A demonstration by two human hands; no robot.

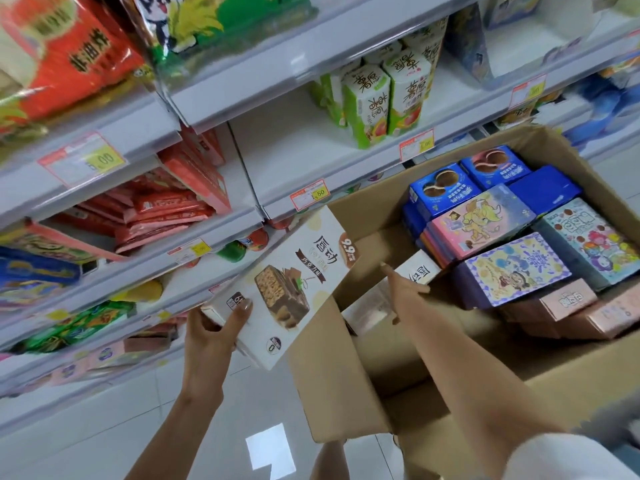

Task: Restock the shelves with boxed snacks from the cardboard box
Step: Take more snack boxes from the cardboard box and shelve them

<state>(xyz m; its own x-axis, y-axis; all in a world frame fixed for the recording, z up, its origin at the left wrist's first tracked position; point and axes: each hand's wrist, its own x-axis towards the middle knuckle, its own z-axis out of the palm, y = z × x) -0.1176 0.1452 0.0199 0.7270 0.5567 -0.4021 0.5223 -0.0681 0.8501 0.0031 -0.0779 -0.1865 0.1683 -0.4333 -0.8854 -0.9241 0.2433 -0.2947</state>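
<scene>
Currently on: the pick-up step, I'd say. One snack box is out and a second is being fetched.
Left hand (214, 327): grips the white chocolate-bar box (277, 289) by its lower corner with the thumb across the front. It's held tilted just left of the cardboard box (571, 375), in front of the shelves (298, 157).
Right hand (405, 292): down inside the cardboard box at its left end, thumb and fingers either side of a second white box (420, 271) standing on end. Honestly can't tell if it has closed on it, it's a bit blurry.
Inside the cardboard box: the right side is packed with blue pie boxes (440, 192), cartoon boxes (512, 268) and pink boxes (568, 299). The left end looks mostly dug out.
Shelf space: there's a bare stretch just beyond the cardboard box's far-left corner, beside the green cartons (377, 98).
Progress: my guess is early to middle, with plenty left to unpack.
Next move: probably a firm hold on the second white box and a straight lift clear of the flap. Then both go to wherever that brand sits, fronts facing out. I can't spot matching stock from here, so finding the slot comes first.
</scene>
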